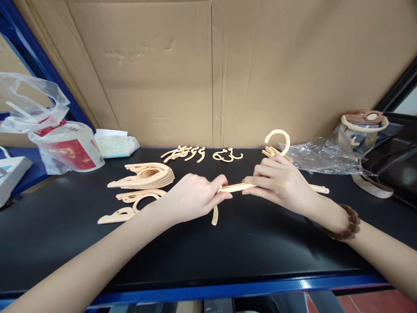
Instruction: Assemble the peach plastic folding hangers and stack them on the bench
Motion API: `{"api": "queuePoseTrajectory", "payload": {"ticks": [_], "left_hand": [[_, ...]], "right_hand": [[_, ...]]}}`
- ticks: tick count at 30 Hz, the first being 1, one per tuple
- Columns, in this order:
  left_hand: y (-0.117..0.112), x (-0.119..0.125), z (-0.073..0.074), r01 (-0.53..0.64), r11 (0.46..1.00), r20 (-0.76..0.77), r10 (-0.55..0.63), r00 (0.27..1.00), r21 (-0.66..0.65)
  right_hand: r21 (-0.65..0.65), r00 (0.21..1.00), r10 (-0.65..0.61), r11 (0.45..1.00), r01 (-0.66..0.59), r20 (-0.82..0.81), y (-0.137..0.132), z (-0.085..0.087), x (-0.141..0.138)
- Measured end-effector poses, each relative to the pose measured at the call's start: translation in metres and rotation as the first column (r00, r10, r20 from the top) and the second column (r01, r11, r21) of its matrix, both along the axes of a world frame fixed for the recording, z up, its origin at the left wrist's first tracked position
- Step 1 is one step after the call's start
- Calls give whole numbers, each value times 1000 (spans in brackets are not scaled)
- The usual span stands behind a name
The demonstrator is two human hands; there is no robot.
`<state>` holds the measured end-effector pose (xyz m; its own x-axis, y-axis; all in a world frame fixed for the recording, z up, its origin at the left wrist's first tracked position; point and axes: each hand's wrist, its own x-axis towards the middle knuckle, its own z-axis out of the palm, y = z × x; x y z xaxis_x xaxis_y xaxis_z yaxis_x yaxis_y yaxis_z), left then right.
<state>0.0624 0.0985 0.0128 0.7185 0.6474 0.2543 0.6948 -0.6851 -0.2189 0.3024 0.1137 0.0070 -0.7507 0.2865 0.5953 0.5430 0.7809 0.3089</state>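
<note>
Both hands hold a cream plastic hanger (237, 187) above the black tabletop. My left hand (195, 198) pinches its left end between thumb and fingers. Further right, my right hand (280, 182) is closed around the middle, with a curved hook (286, 141) rising behind it and one slim end sticking out on the right. A short curved piece (215, 215) shows just below my left hand; whether it joins the hanger I cannot tell. Left of my left hand lie a nested stack of hanger parts (156, 176) and a few loose hanger parts (119, 215), partly covered by my forearm.
Small hook pieces (184, 153) and more hooks (228, 155) lie along the cardboard wall (156, 87). At left stand a bagged cup (74, 148) and a tissue pack (117, 143). Clear plastic wrap (319, 154) and a strapped bottle (361, 134) occupy the right back.
</note>
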Motion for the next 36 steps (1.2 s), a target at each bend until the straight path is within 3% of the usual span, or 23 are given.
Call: {"api": "queuePoseTrajectory", "payload": {"ticks": [10, 16, 22, 30, 36], "left_hand": [[3, -4, -4, 37, 999, 62, -39, 997, 32], [3, -2, -4, 51, 997, 97, -46, 994, -52], [3, 1, -10, 49, 998, 39, -48, 998, -42], [4, 0, -12, 38, 998, -83, -33, 996, 59], [4, 0, -12, -10, 991, -153, 31, 988, 137]], "right_hand": [[70, 1000, -26, 997, 25, 5, -4, 2, 1], [124, 1000, -20, 992, 19, 3, -6, 3, 1], [144, 1000, -3, 990, 1, 15, -8, 4, 1], [-37, 1000, 0, 999, -1, -8, -5, 3, 0], [-347, 998, -35, 938, 17, -46, -2, 0, -2]]}}
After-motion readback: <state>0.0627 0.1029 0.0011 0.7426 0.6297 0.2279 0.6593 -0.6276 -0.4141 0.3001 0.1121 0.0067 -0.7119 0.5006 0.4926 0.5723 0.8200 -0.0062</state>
